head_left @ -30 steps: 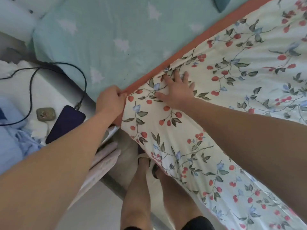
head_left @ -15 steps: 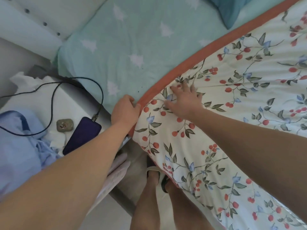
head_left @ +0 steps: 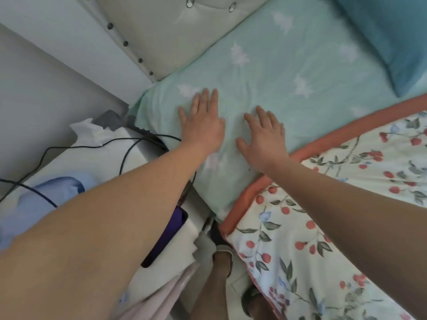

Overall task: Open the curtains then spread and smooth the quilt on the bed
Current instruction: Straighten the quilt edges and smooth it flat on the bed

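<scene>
On the bed's pale green star-print sheet (head_left: 300, 54), both hands are lying flat with fingers spread, the right hand (head_left: 265, 137) sitting nearer the orange-bordered floral quilt (head_left: 335, 215) than the left hand (head_left: 203, 123), the quilt's edge running diagonally just behind the right wrist.

Both hands lie flat on the bed sheet (head_left: 288, 72), side by side and a little apart: the left hand (head_left: 203, 125) nearer the bed corner, the right hand (head_left: 265, 137) just beside the quilt (head_left: 346, 215). The quilt covers the right part of the bed and hangs over its near edge. A pillow (head_left: 392, 42) lies on the sheet behind the quilt. The headboard (head_left: 175, 31) stands behind the sheet. Left of the bed is a bedside table (head_left: 92, 162); on it lie a cable (head_left: 80, 146), a phone (head_left: 168, 236) partly under the left forearm, and a cloth (head_left: 34, 204)
</scene>
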Tool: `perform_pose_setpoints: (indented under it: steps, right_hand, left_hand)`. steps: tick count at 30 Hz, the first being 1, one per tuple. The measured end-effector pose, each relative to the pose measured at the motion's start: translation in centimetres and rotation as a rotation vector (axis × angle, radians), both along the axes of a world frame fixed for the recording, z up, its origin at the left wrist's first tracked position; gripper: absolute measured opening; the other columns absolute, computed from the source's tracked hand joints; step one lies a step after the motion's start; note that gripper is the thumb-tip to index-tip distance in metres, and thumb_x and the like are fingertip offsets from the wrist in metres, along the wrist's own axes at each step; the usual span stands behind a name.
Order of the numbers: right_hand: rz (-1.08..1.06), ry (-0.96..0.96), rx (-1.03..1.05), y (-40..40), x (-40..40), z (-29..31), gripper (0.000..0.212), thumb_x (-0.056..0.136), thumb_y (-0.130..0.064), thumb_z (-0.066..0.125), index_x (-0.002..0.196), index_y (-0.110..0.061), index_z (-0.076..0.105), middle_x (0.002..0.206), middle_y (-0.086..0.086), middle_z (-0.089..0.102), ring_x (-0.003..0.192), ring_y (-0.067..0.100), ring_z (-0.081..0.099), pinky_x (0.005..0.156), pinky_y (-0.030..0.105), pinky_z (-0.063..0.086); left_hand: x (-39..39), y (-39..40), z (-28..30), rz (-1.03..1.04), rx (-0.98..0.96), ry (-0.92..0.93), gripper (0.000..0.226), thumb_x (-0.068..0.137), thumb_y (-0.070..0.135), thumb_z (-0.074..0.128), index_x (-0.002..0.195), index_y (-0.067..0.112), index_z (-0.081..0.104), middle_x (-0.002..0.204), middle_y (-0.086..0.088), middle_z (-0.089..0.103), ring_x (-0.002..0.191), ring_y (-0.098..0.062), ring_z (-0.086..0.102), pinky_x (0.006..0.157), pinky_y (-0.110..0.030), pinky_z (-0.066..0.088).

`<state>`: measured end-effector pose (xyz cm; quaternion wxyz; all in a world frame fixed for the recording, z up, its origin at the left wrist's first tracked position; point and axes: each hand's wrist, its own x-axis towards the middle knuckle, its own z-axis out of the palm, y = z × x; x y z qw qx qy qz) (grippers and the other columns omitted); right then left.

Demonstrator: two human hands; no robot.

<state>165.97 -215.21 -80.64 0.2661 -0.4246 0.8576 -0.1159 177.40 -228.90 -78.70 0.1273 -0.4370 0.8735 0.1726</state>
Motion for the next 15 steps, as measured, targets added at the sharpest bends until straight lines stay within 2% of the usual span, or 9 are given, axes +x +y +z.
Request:
perform_pose_setpoints:
  steps: [2, 5, 8, 11, 13, 15]
  right_hand:
    - [0.027, -0.018, 0.056, -2.5, 1.0, -0.4, 0.088, 0.093, -0.069, 0.055, 0.166, -0.036, 0.018, 0.178, 0.002, 0.000, 0.163, 0.036, -0.004, 0.124, 0.070, 0.001]
    - [0.055, 0.014, 0.182, -5.9, 3.1, -1.7, 0.109, 0.082, -0.090, 0.048, 0.167, -0.040, 0.002, 0.175, 0.010, -0.019, 0.157, 0.048, -0.021, 0.117, 0.080, -0.007]
    - [0.068, 0.061, 0.238, -8.1, 4.7, -2.7, 0.121, 0.075, -0.096, 0.046, 0.167, -0.037, -0.005, 0.172, 0.016, -0.028, 0.151, 0.058, -0.027, 0.112, 0.085, -0.008]
    - [0.132, 0.077, 0.219, -8.3, 4.5, -3.0, 0.123, 0.072, -0.100, 0.042, 0.166, -0.039, -0.009, 0.171, 0.014, -0.029, 0.151, 0.058, -0.029, 0.110, 0.087, -0.010]
    - [0.332, 0.053, 0.183, -6.9, 4.2, -2.3, 0.121, 0.073, -0.099, 0.042, 0.166, -0.042, -0.009, 0.173, 0.008, -0.028, 0.153, 0.051, -0.030, 0.112, 0.085, -0.011]
    - [0.585, 0.004, 0.129, -5.1, 3.8, -1.7, 0.108, 0.081, -0.089, 0.048, 0.166, -0.046, -0.003, 0.175, 0.001, -0.023, 0.157, 0.042, -0.028, 0.118, 0.078, -0.010]
  left_hand:
    - [1.1, -3.0, -0.8, 0.014, 0.021, -0.078, 0.083, 0.103, 0.061, 0.033, 0.166, 0.024, -0.007, 0.175, 0.001, -0.012, 0.161, -0.024, -0.012, 0.121, -0.072, -0.001]
    - [3.6, -5.7, -2.0, -0.062, 0.022, -0.124, 0.095, 0.096, 0.076, 0.034, 0.166, 0.028, -0.010, 0.173, 0.006, -0.020, 0.159, -0.020, -0.019, 0.122, -0.070, -0.001]
    - [5.9, -7.6, -2.5, -0.152, -0.012, -0.115, 0.102, 0.089, 0.082, 0.043, 0.165, 0.037, -0.009, 0.173, 0.008, -0.019, 0.160, -0.018, -0.017, 0.126, -0.062, 0.003]
    - [7.0, -8.5, -2.3, -0.189, -0.051, -0.136, 0.105, 0.085, 0.084, 0.047, 0.164, 0.041, -0.008, 0.173, 0.007, -0.019, 0.160, -0.019, -0.016, 0.128, -0.057, 0.005]
    - [7.2, -8.3, -2.0, -0.160, -0.046, -0.159, 0.109, 0.082, 0.087, 0.046, 0.164, 0.041, -0.010, 0.173, 0.006, -0.020, 0.160, -0.020, -0.017, 0.127, -0.058, 0.004]
    - [7.7, -7.9, -1.7, -0.087, -0.035, -0.191, 0.118, 0.076, 0.092, 0.047, 0.163, 0.040, -0.013, 0.172, 0.005, -0.023, 0.160, -0.028, -0.016, 0.126, -0.061, 0.005]
